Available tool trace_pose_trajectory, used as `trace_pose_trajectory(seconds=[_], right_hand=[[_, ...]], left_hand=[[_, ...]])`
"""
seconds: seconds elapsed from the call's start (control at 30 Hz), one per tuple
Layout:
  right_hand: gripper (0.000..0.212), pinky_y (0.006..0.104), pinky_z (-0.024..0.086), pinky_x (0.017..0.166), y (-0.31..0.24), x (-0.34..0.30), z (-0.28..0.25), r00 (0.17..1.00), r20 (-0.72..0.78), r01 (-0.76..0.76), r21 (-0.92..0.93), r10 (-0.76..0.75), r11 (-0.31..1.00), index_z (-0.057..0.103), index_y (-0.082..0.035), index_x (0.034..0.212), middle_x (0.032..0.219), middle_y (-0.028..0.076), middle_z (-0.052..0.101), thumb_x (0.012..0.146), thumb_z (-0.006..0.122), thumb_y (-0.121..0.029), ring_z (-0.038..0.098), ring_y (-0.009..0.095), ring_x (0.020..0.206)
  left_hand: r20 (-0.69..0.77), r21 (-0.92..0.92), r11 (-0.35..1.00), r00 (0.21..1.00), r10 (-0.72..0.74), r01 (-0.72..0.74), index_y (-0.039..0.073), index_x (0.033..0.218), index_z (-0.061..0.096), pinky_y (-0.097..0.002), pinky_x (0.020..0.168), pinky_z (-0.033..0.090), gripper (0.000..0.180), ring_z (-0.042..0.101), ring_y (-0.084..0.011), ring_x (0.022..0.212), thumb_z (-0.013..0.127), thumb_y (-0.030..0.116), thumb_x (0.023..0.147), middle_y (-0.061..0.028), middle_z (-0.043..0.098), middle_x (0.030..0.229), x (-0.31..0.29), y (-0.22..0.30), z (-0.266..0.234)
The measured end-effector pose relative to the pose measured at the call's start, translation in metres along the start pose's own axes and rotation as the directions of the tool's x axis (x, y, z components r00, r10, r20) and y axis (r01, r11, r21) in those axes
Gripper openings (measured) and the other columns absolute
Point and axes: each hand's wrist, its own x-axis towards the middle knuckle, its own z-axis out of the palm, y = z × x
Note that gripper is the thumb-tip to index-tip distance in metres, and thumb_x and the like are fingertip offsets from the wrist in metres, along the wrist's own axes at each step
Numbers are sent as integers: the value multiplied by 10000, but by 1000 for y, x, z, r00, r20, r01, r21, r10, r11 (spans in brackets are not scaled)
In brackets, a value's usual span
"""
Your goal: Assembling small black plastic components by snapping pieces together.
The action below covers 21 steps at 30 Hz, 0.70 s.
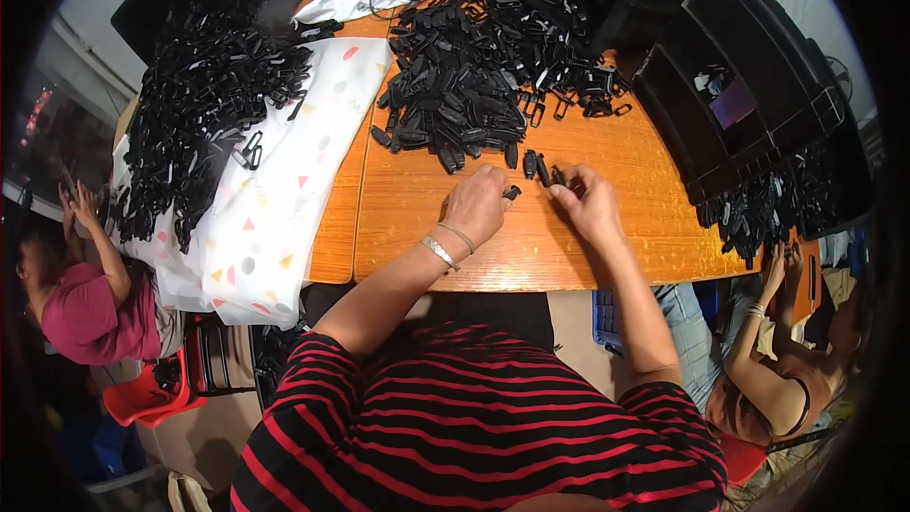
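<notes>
Left hand (479,204) pinching black clip (513,193); right hand (590,206) gripping second clip (556,174); sheet (284,180) triangle-printed.

Heap of parts (450,85) on table (531,261)

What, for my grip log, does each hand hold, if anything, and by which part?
The left hand pinches a black piece; the right hand seems to hold another piece. Which part is gripped cannot be told.

I see bright light gleaming off the wooden table (517,270), shadow beside the right hand (590,201), and edges curving into blackness.
</notes>
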Motion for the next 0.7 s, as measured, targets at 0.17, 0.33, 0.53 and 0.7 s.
trace_pose_trajectory(seconds=[0.17, 0.33, 0.53, 0.7], right_hand=[[222, 293, 454, 569, -13, -12, 26, 1000, 9, 22, 172, -24, 985, 601, 8, 917, 681, 60, 591, 805, 737, -128, 551, 141, 607], [215, 268, 467, 537, -42, -16, 30, 988, 140, -120, 450, 63, 885, 614, 20, 998, 748, 61, 624, 834, 699, -90, 588, 115, 599], [198, 251, 481, 547, -52, -8, 38, 999, 43, 3, 467, -26, 884, 615, 21, 1024, 835, 68, 625, 846, 672, -47, 599, 113, 623], [195, 258, 488, 582, -55, -4, 45, 994, 8, 98, 360, -108, 928, 623, 11, 1000, 850, 70, 605, 823, 688, -36, 602, 132, 661]], left_hand=[[15, -69, 997, 1000, 25, -24, 12, 842, 584, -376, 687, 479, 158, 597, -318, 805, 709, 21, 746, -132, 597, 867, -2, -4, 0], [182, -673, 673, 951, -249, 305, 20, 952, 600, -243, 606, 488, 152, 614, -132, 731, 684, 32, 826, -66, 629, 931, -7, -23, -10], [221, -913, 288, 944, -244, 288, -18, 1168, 523, -199, 668, 509, 298, 609, -80, 817, 612, -8, 883, -54, 620, 1007, -7, -15, -26], [174, -911, 331, 958, -228, 245, -22, 1169, 539, -202, 672, 509, 283, 619, -84, 815, 601, -1, 894, -51, 624, 1008, -8, -21, -25]])
